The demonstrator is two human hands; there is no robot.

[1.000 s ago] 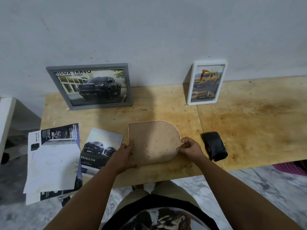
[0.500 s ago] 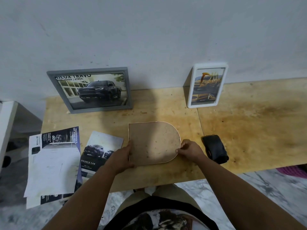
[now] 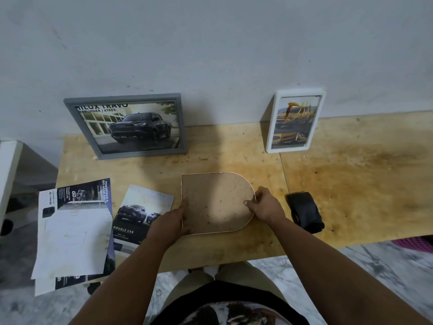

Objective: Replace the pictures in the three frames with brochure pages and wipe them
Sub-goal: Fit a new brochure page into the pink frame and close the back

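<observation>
**Arched frame held face-down between both hands**

The arched frame [image 3: 218, 202] was seen lying back-up on the tabletop [image 3: 351, 184], directly between the two hands. Its straight edge was gripped by the left hand [image 3: 172, 221], with the fingers curled at that side, while the rounded end was pinched by the right hand [image 3: 266, 206], the thumb laid on the speckled backing board.

The frame was judged to be light and stiff, its backing a thin pressed board likely to flex or chip if levered at one corner only. If glass lay beneath, which could not be told, the piece would be fragile and was best kept flat and lifted by both opposite edges, as it was held. The thin pale rim offered little purchase, so a slip was thought possible on the curved side.

Beyond the hands, against the wall, a grey frame [image 3: 126, 126] and a white frame [image 3: 294, 120] were stood upright, each showing a vehicle picture. Just to the left of the left hand, a brochure page [image 3: 143, 212] and further brochure sheets [image 3: 72, 226] were laid. Near the right hand, a dark cloth [image 3: 304, 212] was left, apart from it.
</observation>
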